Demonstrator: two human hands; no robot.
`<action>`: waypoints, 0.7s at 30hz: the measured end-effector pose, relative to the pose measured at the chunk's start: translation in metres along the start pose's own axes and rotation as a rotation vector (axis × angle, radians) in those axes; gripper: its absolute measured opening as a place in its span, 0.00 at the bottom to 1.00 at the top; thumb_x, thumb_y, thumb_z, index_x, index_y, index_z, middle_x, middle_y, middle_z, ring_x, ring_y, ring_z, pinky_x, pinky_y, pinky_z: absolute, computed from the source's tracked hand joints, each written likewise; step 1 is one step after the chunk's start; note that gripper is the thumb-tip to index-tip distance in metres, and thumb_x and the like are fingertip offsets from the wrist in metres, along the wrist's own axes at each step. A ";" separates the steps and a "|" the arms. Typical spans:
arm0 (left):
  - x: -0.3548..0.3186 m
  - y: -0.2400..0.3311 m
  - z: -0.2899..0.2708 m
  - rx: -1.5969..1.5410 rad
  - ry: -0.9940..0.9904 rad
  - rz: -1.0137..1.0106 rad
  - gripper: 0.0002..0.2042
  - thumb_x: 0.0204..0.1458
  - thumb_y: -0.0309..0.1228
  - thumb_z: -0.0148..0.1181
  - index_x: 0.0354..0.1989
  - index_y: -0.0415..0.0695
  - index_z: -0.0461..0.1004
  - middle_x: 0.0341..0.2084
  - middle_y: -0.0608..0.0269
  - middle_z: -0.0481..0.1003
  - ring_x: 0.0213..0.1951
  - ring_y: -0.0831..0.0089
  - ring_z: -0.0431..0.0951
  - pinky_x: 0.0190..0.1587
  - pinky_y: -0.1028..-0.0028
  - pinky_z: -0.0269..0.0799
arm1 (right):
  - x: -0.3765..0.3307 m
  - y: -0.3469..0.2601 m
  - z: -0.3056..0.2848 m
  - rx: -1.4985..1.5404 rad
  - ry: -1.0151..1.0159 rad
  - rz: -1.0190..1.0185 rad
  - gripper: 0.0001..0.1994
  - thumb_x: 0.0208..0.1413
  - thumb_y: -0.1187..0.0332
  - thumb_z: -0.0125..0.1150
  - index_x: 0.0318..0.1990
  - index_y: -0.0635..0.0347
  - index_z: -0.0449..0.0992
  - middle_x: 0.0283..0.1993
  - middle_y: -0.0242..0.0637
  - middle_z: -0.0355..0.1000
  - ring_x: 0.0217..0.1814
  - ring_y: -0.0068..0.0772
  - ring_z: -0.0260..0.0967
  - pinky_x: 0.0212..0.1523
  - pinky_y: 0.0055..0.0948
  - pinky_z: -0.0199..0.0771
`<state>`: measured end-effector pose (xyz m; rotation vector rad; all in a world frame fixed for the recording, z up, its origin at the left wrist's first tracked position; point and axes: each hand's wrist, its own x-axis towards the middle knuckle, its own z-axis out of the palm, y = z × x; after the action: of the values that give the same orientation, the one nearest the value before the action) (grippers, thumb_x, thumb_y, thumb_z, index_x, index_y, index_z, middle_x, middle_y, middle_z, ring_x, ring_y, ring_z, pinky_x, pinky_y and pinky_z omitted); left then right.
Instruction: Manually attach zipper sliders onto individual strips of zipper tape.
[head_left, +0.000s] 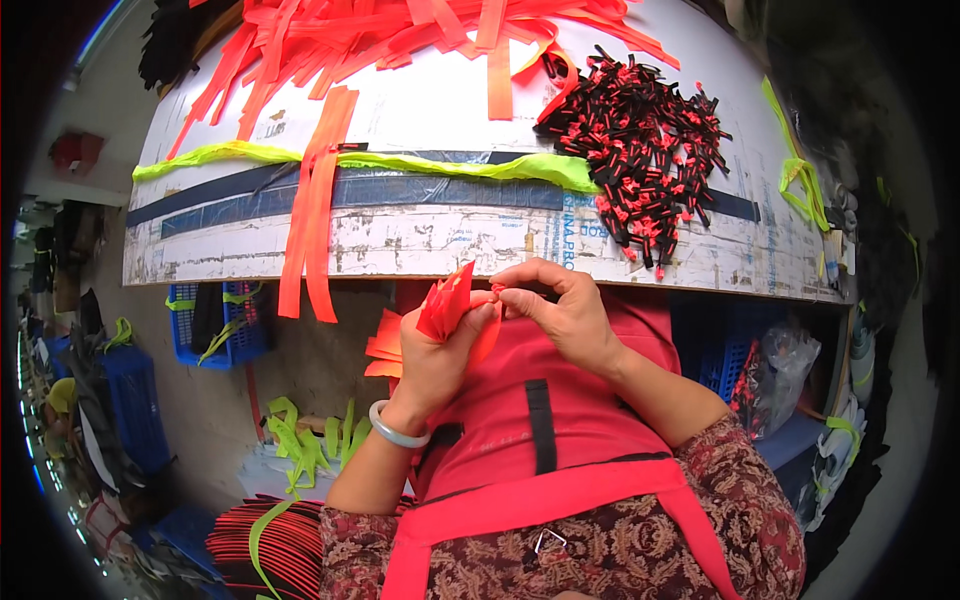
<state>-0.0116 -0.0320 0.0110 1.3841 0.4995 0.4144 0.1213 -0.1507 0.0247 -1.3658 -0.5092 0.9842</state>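
Showing two bare hands close together just off the near edge of the table [420, 112], about midway along that edge. Wrapping the left hand [436, 358] around a bundle of orange strips [446, 304], with upper ends fanned above the thumb and loose ends jutting out to the left. Pinching, between thumb and forefinger of the right hand [578, 322], a small red piece [497, 290] beside the left thumb tip; too small and too covered to tell whether joined to the bundle. Note a heap of loose orange strips [390, 30] along the far edge, a pile of black-and-red pieces [640, 150] toward the right edge, a pair of orange strips [318, 205] hanging over the near edge left of its middle, and a yellow-green strip [420, 163] running from the left edge to the pile. Judging by the drape, expect light, soft, limp material, hardly fragile, but apt to slide apart in layers. Best hold the bundle around its middle, thumb pressed flat; take the small piece by fingertips only.
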 end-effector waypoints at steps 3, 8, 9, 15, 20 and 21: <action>0.000 0.000 0.000 -0.018 0.002 -0.013 0.08 0.56 0.23 0.60 0.43 0.36 0.77 0.35 0.62 0.79 0.37 0.79 0.77 0.41 0.79 0.72 | 0.000 0.003 -0.004 0.010 -0.035 0.024 0.10 0.60 0.72 0.59 0.46 0.68 0.74 0.36 0.34 0.74 0.37 0.19 0.72 0.40 0.19 0.74; 0.000 -0.001 -0.001 0.004 -0.003 0.032 0.09 0.56 0.22 0.59 0.44 0.36 0.77 0.34 0.62 0.79 0.36 0.79 0.77 0.40 0.79 0.72 | -0.001 0.005 0.000 0.132 -0.091 0.087 0.08 0.61 0.71 0.58 0.43 0.67 0.73 0.35 0.34 0.74 0.33 0.19 0.71 0.37 0.19 0.72; 0.000 0.000 0.000 0.016 -0.001 0.053 0.09 0.56 0.22 0.59 0.44 0.35 0.77 0.34 0.63 0.79 0.36 0.79 0.77 0.40 0.79 0.72 | -0.001 0.007 0.000 0.166 -0.089 0.090 0.08 0.61 0.70 0.58 0.42 0.66 0.73 0.34 0.35 0.74 0.32 0.20 0.71 0.36 0.19 0.73; -0.001 0.000 0.001 0.056 0.000 0.068 0.08 0.56 0.22 0.59 0.43 0.37 0.78 0.31 0.63 0.78 0.33 0.79 0.76 0.37 0.79 0.71 | -0.003 0.017 0.005 0.340 -0.037 0.126 0.08 0.60 0.68 0.60 0.41 0.65 0.73 0.33 0.36 0.74 0.28 0.20 0.69 0.33 0.20 0.72; -0.001 -0.004 0.002 0.130 0.011 0.136 0.07 0.55 0.23 0.59 0.41 0.38 0.78 0.28 0.62 0.76 0.31 0.78 0.75 0.34 0.78 0.70 | -0.004 0.016 0.008 0.300 -0.036 0.118 0.08 0.60 0.68 0.60 0.40 0.64 0.73 0.33 0.36 0.74 0.27 0.20 0.69 0.31 0.20 0.71; -0.002 -0.004 0.001 0.139 0.012 0.119 0.07 0.55 0.23 0.59 0.41 0.38 0.78 0.28 0.62 0.76 0.31 0.77 0.76 0.34 0.78 0.70 | -0.004 0.016 0.009 0.291 -0.037 0.119 0.08 0.60 0.68 0.60 0.40 0.64 0.73 0.33 0.36 0.75 0.27 0.20 0.69 0.31 0.20 0.71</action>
<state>-0.0126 -0.0348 0.0070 1.5518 0.4640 0.4917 0.1072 -0.1500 0.0118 -1.1280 -0.3002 1.1347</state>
